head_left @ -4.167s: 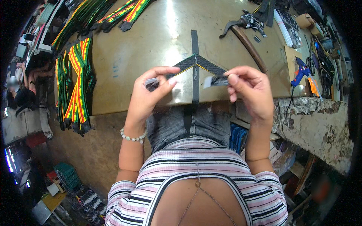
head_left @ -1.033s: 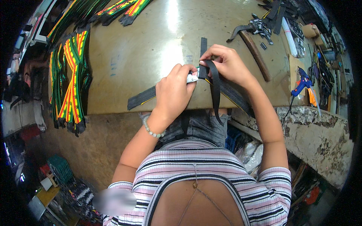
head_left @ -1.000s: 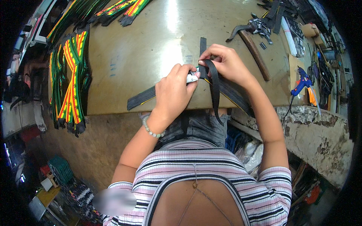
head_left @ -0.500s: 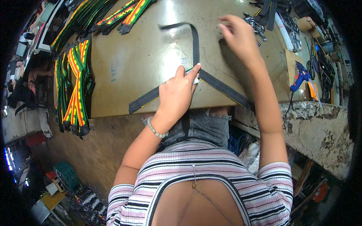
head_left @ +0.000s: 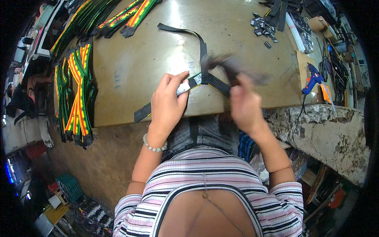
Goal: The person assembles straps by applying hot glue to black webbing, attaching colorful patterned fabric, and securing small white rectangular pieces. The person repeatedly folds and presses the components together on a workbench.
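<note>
The left hand (head_left: 169,98) grips the left arm of a Y-shaped black strap (head_left: 204,63), with a white tag (head_left: 183,88) between thumb and forefinger. The strap lies at the near edge of the table (head_left: 138,59), its tail curling far left. The right hand (head_left: 246,106), blurred, is closed on a hammer (head_left: 229,67), head near the joint. Small dark clips (head_left: 263,27) lie far right.

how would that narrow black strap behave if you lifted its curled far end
The narrow black strap would probably be floppy, since its far end curves loosely leftward over the table. It is likely light, looking thin and flat. Lifting it might tug the yellow-edged band too, as the two meet at the band's bend.
</note>
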{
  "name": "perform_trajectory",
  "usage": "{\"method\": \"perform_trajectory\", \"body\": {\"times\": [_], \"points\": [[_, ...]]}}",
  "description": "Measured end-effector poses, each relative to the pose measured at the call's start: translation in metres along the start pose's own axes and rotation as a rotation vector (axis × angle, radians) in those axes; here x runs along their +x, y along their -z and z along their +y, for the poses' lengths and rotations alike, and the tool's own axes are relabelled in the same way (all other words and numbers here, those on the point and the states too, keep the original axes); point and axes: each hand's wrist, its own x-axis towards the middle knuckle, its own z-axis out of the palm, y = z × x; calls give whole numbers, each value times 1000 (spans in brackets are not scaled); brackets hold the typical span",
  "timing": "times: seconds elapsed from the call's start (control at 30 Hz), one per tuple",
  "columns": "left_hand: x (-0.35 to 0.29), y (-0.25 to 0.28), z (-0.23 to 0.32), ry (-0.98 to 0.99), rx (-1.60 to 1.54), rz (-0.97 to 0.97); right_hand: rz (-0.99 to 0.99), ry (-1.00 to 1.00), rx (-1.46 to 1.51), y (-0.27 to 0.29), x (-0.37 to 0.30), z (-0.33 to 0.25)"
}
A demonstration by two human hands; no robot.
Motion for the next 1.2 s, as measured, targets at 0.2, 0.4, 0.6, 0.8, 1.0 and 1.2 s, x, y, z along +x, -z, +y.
{"method": "perform_trajectory", "body": {"times": [0.2,0.4,0.6,0.8,1.0,1.2], "points": [[-1,2,-3,-25,66,-64,137,142,-36,-11,-20,9],[-3,1,-2,-47,100,-60,-98,-7,-134,0,-15,5],[-5,2,1,-32,120,-81,96,-28,-559,16,26,53],[-7,26,8,-82,-37,27,-308,221,-167,-18,33,-1],[-4,47,-2,-206,11,294,-497,49,594,15,101,-15],[-15,27,-21,-185,-57,206,237,216,316,165,218,22]]}}
